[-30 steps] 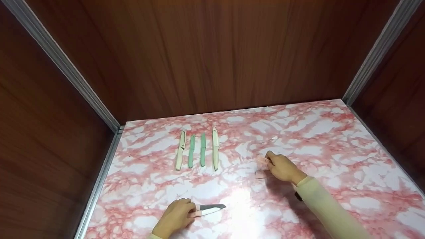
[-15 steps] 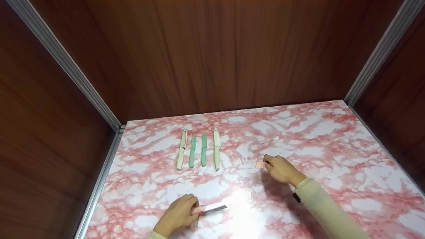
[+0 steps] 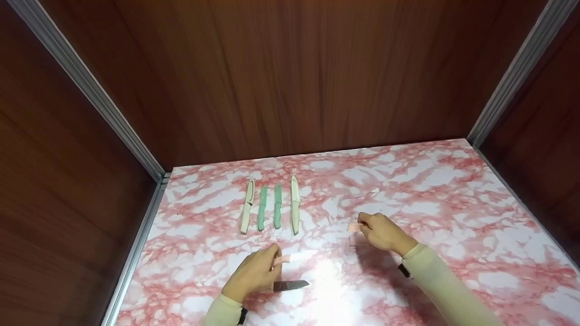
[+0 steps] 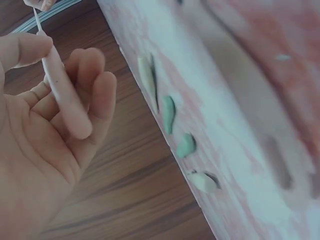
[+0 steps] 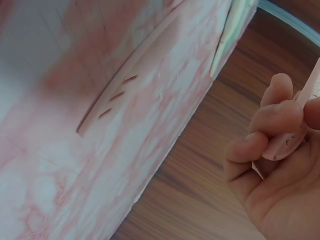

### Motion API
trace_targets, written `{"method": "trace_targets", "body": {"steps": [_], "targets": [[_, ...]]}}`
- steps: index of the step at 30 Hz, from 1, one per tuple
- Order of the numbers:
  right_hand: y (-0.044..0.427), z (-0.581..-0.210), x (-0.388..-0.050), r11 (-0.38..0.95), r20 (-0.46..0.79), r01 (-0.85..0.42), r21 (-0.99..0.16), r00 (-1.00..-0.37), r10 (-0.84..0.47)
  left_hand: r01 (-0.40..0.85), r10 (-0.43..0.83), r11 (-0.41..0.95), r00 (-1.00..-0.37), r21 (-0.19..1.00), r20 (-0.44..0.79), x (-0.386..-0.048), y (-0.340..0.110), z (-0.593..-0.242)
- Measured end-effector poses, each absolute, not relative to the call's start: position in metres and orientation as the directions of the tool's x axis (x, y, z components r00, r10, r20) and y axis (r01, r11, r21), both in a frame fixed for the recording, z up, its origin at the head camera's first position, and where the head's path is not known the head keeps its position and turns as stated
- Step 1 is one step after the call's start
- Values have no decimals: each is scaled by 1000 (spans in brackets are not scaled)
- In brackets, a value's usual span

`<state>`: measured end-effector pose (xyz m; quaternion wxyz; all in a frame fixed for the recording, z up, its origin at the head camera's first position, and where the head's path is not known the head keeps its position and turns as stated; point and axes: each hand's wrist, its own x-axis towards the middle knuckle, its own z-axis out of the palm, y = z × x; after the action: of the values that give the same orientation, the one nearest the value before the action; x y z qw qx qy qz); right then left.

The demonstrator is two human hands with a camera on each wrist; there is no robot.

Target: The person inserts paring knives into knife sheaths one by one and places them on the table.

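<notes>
My left hand (image 3: 256, 271) pinches a pink-handled knife (image 4: 65, 95) between thumb and fingers, raised above the table, its pale blade pointing right in the head view. Below that hand a dark blade (image 3: 291, 285) lies on the table; its handle is hidden. My right hand (image 3: 383, 231) grips a pink knife sheath (image 3: 355, 227), partly covered by the fingers; the right wrist view shows slots in the gripped sheath (image 5: 286, 145). Another pink sheath with slits (image 5: 145, 65) lies on the table under the right hand.
Two cream knives (image 3: 295, 206) flank two green knives (image 3: 277, 208) in a row at the back left of the pink marbled table (image 3: 430, 199). Brown wood panels (image 3: 290, 81) with metal corner posts stand around the table. A bright glare lies near the front middle.
My left hand has lifted the pink-handled knife away from the dark blade, moving up and slightly right. The right hand, with the sheath, has shifted slightly down and turned the sheath a little.
</notes>
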<state>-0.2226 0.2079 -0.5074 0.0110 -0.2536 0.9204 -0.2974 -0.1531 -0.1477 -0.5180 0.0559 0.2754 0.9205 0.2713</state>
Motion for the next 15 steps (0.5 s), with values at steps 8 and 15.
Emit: {"method": "trace_targets", "body": {"steps": [8, 15], "targets": [[205, -503, -220, 674, 165, -504, -541, -849, -502, 512, 514, 728, -848, 456, 131, -171, -125, -505], [200, -497, -215, 677, 160, -487, -552, -858, -487, 545, 507, 729, -836, 413, 208, -178, -106, -497]]}}
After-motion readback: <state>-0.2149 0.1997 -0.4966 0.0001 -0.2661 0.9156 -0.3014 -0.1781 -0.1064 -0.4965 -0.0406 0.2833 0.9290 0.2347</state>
